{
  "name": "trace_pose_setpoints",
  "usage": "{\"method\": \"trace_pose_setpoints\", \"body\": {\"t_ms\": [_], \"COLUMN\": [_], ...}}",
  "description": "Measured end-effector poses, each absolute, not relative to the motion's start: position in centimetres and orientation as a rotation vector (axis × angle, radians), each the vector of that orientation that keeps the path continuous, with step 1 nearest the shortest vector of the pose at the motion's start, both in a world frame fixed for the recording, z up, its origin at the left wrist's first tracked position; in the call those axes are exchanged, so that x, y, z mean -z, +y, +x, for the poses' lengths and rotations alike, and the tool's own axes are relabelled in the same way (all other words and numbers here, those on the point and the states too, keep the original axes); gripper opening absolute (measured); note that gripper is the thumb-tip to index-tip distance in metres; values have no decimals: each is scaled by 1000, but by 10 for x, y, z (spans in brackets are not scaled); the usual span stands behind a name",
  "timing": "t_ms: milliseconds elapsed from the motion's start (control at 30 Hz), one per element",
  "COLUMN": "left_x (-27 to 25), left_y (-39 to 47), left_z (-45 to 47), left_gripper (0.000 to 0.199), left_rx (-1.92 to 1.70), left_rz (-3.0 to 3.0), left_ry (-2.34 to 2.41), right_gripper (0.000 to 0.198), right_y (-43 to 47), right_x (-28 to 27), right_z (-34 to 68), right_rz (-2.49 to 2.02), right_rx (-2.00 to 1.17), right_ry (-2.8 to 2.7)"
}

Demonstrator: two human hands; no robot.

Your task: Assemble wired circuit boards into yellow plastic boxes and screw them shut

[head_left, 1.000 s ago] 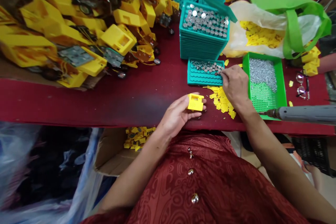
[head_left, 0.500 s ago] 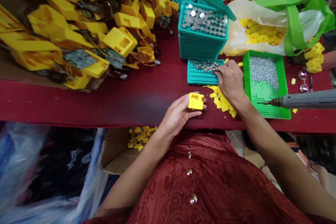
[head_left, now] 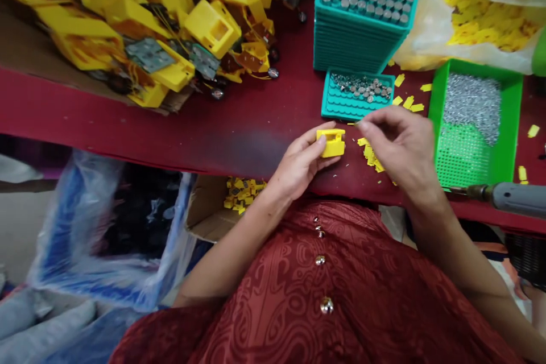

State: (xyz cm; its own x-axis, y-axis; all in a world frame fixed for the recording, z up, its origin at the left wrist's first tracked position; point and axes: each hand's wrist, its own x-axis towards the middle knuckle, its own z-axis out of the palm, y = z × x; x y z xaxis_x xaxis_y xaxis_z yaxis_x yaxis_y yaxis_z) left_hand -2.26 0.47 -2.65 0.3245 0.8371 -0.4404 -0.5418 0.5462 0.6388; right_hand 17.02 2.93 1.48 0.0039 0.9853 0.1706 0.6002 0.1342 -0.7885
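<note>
My left hand (head_left: 302, 162) is closed round a small yellow plastic housing (head_left: 333, 143) with an opening in its top, held above the table's front edge. To its right, my right hand (head_left: 403, 145) has thumb and forefinger pinched together; what lies between the tips is too small to make out. Beneath that hand spreads a pile of flat yellow plastic pieces (head_left: 370, 154), partly hidden by it. Just beyond both hands lies a teal tray (head_left: 341, 107) with small shiny round metal parts in its far portion.
Behind stands a stack of teal trays (head_left: 354, 45), discs in the top one. At right are a green basket of small metal pieces (head_left: 473, 105) and a grey electric screwdriver (head_left: 518, 198). Yellow housings with wires (head_left: 213, 28) heap at left. Below sits a cardboard box (head_left: 205, 210).
My right hand has come away from the small teal tray, back toward the yellow housing. My left hand still holds the housing, now tilted a little differently. The camera view has shifted.
</note>
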Motion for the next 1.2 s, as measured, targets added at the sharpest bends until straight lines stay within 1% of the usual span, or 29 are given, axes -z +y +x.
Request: {"method": "trace_pose_setpoints", "body": {"t_ms": [67, 133, 267, 367, 433, 567, 633, 733, 833, 900, 1000, 1133, 1200], "left_x": [26, 26, 26, 24, 21, 15, 15, 18, 21, 24, 25, 22, 20], "left_y": [4, 1, -6, -7, -5, -1, 0, 0, -1, -2, -5, -9, -10], "left_z": [-19, -14, -10, -9, -10, -10, -10, -10, -10, -9, -9, -11, -11], "left_gripper": [32, 36, 45, 45, 41, 31, 30, 33, 39, 44, 49, 41, 40], "left_rx": [-956, -965, -1003, -1026, -1008, -963, -954, -950, -945, -938, -953, -987, -981], "left_rz": [446, 498, 649, 708, 685, 589, 559, 556, 595, 636, 730, 948, 972], "left_ry": [838, 858, 926, 974, 992, 1007, 1006, 1005, 1000, 1000, 1008, 1095, 1098], "right_gripper": [12, 12, 13, 15, 15, 10, 10, 12, 3, 3, 6, 8, 10], "right_y": [17, 11, 9, 8, 9, 15, 17, 19, 21, 22, 24, 24, 23], "right_x": [-15, -10, 0, -1, -5, -11, -11, -11, -13, -15, -17, -21, -24], "right_z": [159, 150, 145, 149, 154, 168, 171, 171, 166, 162, 155, 150, 152], "right_rz": [-1455, -1437, -1509, -1506, -1487, -1473, -1454, -1450, -1463, -1476, -1543, -1710, -1721], "right_rx": [-767, -780, -641, -555, -674, -1153, -1302, -1368, -1418, -1461, -1422, -1110, -1000], "right_ry": [-1667, -1679, -1780, -1812, -1732, -1420, -1323, -1252, -1194, -1183, -1313, -1631, -1740]}}
